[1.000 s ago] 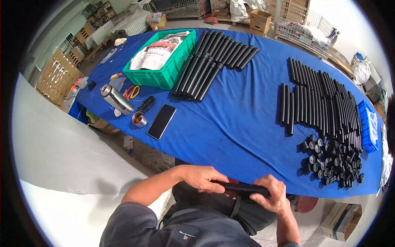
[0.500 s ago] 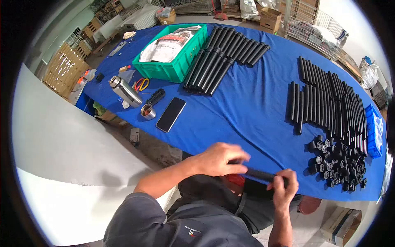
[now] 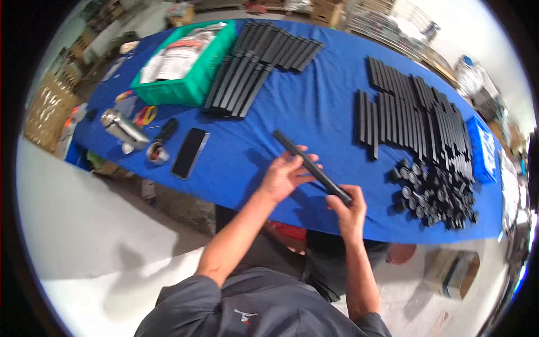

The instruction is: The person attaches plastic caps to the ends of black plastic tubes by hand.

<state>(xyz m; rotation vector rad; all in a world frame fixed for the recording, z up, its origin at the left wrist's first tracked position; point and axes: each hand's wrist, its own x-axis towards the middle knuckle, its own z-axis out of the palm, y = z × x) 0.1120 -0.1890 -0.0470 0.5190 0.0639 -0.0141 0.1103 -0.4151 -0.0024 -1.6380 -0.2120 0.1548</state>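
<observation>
A black plastic tube (image 3: 314,170) slants over the near part of the table, its upper end pointing away to the left. My right hand (image 3: 351,212) grips its lower end, thumb on one side and fingers wrapped round the other. Further up the tube, my left hand (image 3: 284,175) holds it loosely, with the thumb near it and the fingers stretched beneath. Finished-looking longer black tubes (image 3: 238,84) lie stacked beyond my left hand. To the right are rows of thinner black tubes (image 3: 398,121) and a pile of black caps (image 3: 435,196) with round pale-ringed ends.
A green crate (image 3: 171,92) with printed paper stands at the far left. Nearer are a steel flask (image 3: 126,129), a metal cup (image 3: 157,153), pliers (image 3: 146,115) and a phone (image 3: 190,153). A blue bin (image 3: 483,151) sits at the right edge. A cardboard box (image 3: 452,272) rests on the floor.
Both hands have moved up and away from my lap, carrying the tube over the table. The tube now tilts with its left end farther off. My view has shifted to the right.
</observation>
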